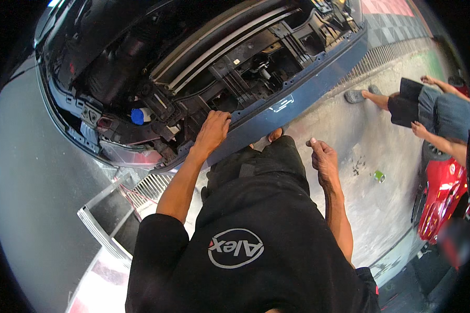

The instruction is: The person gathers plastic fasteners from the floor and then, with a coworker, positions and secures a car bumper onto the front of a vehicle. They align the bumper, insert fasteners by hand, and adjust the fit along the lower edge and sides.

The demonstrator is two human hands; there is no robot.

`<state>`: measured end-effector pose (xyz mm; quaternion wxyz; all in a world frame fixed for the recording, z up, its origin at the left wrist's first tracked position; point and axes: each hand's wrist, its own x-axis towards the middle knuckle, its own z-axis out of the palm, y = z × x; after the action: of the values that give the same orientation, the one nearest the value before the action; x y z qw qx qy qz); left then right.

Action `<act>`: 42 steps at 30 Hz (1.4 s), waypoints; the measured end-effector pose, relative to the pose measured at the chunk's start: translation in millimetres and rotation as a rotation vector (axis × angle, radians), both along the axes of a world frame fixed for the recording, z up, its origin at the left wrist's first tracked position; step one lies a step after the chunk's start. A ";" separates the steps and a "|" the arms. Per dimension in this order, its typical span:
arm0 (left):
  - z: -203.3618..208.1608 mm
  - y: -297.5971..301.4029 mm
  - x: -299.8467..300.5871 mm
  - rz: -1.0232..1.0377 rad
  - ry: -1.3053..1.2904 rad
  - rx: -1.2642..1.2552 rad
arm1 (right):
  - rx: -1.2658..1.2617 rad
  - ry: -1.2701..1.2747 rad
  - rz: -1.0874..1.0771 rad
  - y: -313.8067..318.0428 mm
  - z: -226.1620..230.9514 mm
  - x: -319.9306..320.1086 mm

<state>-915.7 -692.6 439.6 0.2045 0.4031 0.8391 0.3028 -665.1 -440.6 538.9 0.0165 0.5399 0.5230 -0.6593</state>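
Observation:
My left hand (212, 129) rests at the upper edge of a dark blue front bumper (318, 81), its fingers bent over that edge. Behind the bumper lies the open front bay of the vehicle, with black plastic brackets (230, 83) and a pale metal crossbar (214, 55). A blue cap (137, 116) shows left of the hand, inside the bay. My right hand (325, 159) is held in the air before my body, away from the bumper. Its thumb and fingers pinch together by a small dark thing (309, 143), too small to name.
A person (451, 115) in dark clothes stands on the right, holding a black flat piece (406, 101). Nearby are a shiny red vehicle (444, 195) and a small green container (379, 176) on the floor. A metal frame (96, 229) and a drain grate (152, 187) lie at left.

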 end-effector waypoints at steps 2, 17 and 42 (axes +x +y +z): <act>-0.8 -1.1 2.2 0.033 -0.042 0.020 | -0.006 0.002 -0.038 -7.5 -2.7 5.1; -6.7 -1.2 11.5 0.021 0.087 0.082 | 0.085 0.004 -0.134 -42.6 -5.6 22.2; -19.3 -4.7 29.2 0.088 0.189 0.183 | 0.094 0.007 -0.094 -32.3 5.0 26.7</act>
<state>-886.4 -697.3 420.3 0.0736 0.4096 0.8404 0.3472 -638.4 -472.9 543.9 -0.0416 0.5617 0.5274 -0.6361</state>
